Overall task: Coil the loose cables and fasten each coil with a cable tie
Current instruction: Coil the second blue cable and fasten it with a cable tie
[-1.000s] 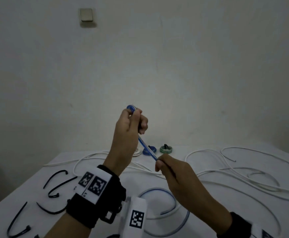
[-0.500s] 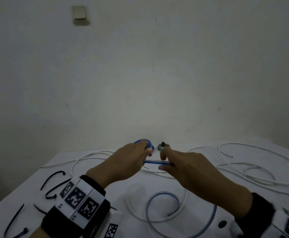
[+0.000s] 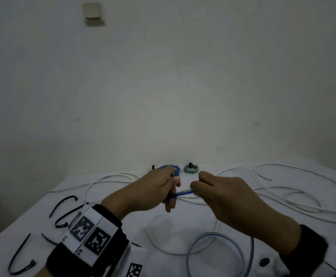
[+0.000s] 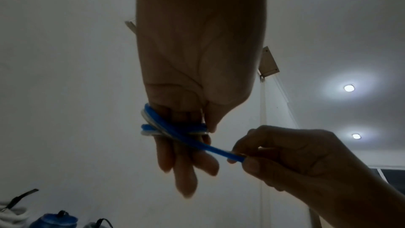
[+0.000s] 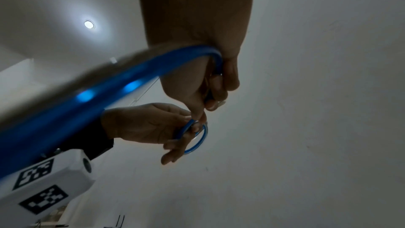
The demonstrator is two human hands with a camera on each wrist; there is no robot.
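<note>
A blue cable [image 4: 175, 129] is wound in a small coil round the fingers of my left hand [image 3: 171, 188], and the thumb presses the turns against them. My right hand [image 3: 198, 188] pinches the free strand [image 3: 183, 193] a short way from the coil and holds it taut. From there the cable drops to a slack loop [image 3: 207, 234] on the white table. In the right wrist view the strand [image 5: 109, 82] sweeps blurred past the camera toward the coil [image 5: 197, 138]. Black cable ties [image 3: 61, 202] lie loose at the table's left.
A tied green coil [image 3: 191, 169] sits at the table's far edge by the wall. The left wrist view also shows a tied blue coil [image 4: 52, 219] there. Loose white cables [image 3: 175, 253] sprawl over the middle and right of the table. More ties [image 3: 19, 262] lie near the front left corner.
Both hands have come down from chest height to just above the table's far side. The strand between them has swung from steep to nearly level, and the slack loop has shifted.
</note>
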